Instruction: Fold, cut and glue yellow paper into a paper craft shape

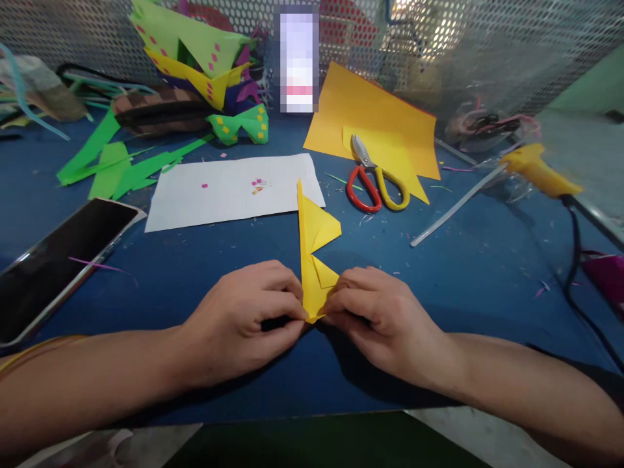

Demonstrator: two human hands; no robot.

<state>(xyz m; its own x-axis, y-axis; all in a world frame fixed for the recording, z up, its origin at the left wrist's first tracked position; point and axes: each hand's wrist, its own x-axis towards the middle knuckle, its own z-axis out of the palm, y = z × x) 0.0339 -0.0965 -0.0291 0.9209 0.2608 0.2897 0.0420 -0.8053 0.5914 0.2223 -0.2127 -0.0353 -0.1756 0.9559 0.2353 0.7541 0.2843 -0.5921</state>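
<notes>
A folded piece of yellow paper point(312, 273) stretches away from me over the blue table, with a narrow folded strip down its left side and two pointed flaps on its right. My left hand point(248, 312) pinches its near end from the left, thumb and fingers together at the lower corner. From the other side my right hand point(385, 318) grips the same near end, fingertips curled on the lower right edge. The fingertips of both hands nearly meet there. Part of the lower right flap is hidden behind my right fingers.
Beyond the paper lie a white sheet point(195, 205) with small coloured bits, red-and-yellow-handled scissors point(368, 170) and orange-yellow card point(380, 110). A phone point(63, 260) is at left, near green paper strips point(110, 170). At right rests a yellow glue gun point(541, 170) with its cord.
</notes>
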